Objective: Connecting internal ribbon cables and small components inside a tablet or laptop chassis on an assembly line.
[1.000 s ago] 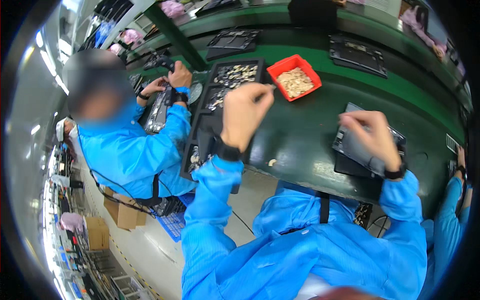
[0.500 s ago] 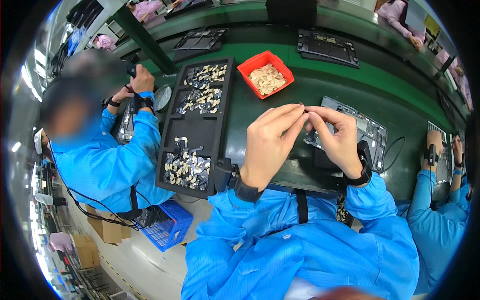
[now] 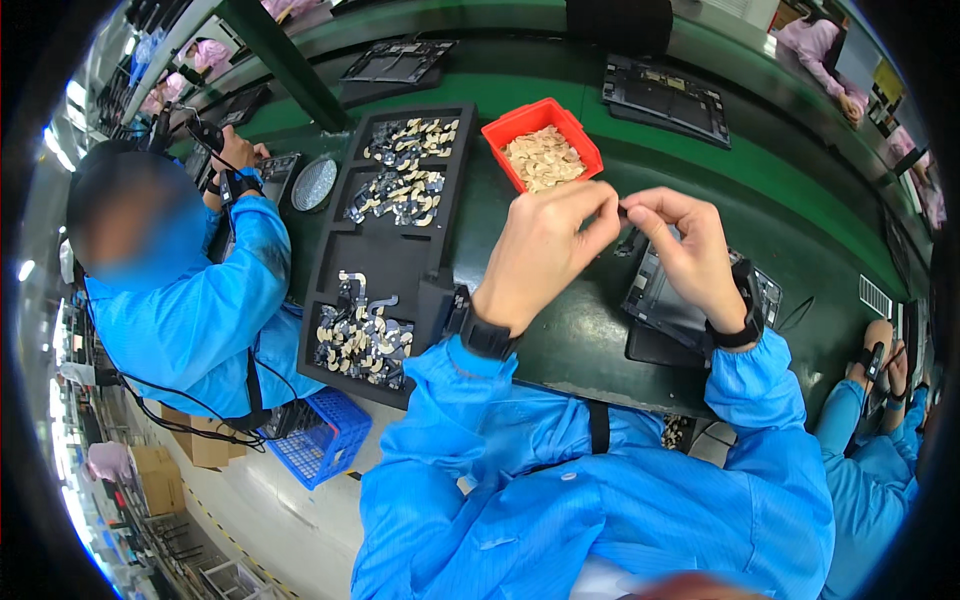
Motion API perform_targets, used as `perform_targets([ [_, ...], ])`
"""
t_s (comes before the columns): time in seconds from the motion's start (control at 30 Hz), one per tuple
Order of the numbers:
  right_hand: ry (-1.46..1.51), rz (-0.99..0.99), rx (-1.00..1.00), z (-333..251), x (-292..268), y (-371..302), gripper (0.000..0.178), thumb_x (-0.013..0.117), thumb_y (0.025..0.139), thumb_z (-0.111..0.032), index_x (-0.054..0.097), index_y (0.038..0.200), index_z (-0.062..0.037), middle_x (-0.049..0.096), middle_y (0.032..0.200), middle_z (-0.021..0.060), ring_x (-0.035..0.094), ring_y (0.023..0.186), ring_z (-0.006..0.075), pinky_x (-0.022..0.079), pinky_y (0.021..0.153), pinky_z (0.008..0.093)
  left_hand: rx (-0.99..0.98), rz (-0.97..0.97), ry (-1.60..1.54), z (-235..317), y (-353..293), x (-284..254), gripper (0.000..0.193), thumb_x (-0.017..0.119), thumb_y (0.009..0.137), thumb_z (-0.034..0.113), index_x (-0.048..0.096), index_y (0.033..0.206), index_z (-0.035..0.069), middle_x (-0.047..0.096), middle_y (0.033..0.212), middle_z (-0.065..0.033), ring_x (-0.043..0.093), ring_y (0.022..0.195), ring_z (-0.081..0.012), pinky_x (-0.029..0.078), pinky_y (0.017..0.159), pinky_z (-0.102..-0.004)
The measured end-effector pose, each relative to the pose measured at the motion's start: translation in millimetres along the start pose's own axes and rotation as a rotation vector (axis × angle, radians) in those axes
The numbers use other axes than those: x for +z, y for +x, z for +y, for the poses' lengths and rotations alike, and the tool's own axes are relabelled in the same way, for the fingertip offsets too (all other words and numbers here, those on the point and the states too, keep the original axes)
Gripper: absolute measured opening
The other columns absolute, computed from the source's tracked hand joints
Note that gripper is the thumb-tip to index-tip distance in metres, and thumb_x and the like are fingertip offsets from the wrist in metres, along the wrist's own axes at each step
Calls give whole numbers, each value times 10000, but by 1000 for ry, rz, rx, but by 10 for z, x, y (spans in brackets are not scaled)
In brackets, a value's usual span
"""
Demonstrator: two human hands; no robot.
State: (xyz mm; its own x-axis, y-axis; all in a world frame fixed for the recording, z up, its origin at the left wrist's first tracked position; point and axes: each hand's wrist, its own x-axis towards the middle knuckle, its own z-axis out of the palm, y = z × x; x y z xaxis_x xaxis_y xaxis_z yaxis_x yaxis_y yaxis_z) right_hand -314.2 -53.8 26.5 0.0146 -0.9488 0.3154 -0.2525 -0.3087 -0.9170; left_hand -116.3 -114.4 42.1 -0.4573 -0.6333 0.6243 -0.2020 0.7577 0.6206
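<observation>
My left hand [image 3: 548,240] and my right hand [image 3: 688,245] meet fingertip to fingertip above the green bench. Both are closed in a pinch on a small dark part [image 3: 623,212], mostly hidden by the fingers; its shape looks like a piece of flex cable, but I cannot be sure. Beneath my right hand lies an opened tablet housing [image 3: 660,300] with bare inner parts. Beyond my left hand stands a red bin [image 3: 572,122] full of small cream-coloured pieces. A black compartment tray [image 3: 385,250] to the left holds piles of black-and-cream flex cables [image 3: 362,335].
On the left a co-worker in a blue smock [image 3: 200,290] works at the same bench; another worker's arms [image 3: 862,400] are at the far right. A round dish [image 3: 314,185] sits beyond the tray. More tablet housings [image 3: 665,98] lie along the back. A blue crate [image 3: 322,440] stands below left.
My view has shifted slightly. My left fingers have curled more, and my fingertips have parted a little around the small dark part. The co-worker on the left has moved their hands farther away.
</observation>
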Motion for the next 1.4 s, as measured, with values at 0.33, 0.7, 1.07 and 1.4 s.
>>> perform_targets([
  [0.33,53,85,45,650,-150,539,238,621,1085,-133,699,1174,74,788,977,82,705,880,111,554,826,271,-195,204,190,-619,234,158,210,709,960,112,777,1087,-40,755,826,-233,792,781,-339,615,707,-377],
  [0.7,231,-48,80,628,-130,573,223,638,1086,-181,699,1173,15,793,1052,80,702,893,98,520,839,257,-363,85,-407,-686,346,320,360,773,982,146,711,1259,-75,778,1119,-198,775,961,-211,611,825,-306],
  [1.07,381,40,275,585,-202,316,282,674,1071,-239,724,1227,-10,797,1075,95,749,850,121,523,752,243,-464,326,-587,-428,383,330,288,769,998,163,748,1215,-26,795,1082,-122,753,993,-172,611,840,-306],
  [1.4,-21,30,21,198,-72,260,249,641,1061,-72,721,1252,66,799,1072,118,755,916,148,597,848,301,71,52,73,-270,235,234,180,761,932,100,797,1061,-19,796,1029,-179,779,960,-334,604,843,-391],
])
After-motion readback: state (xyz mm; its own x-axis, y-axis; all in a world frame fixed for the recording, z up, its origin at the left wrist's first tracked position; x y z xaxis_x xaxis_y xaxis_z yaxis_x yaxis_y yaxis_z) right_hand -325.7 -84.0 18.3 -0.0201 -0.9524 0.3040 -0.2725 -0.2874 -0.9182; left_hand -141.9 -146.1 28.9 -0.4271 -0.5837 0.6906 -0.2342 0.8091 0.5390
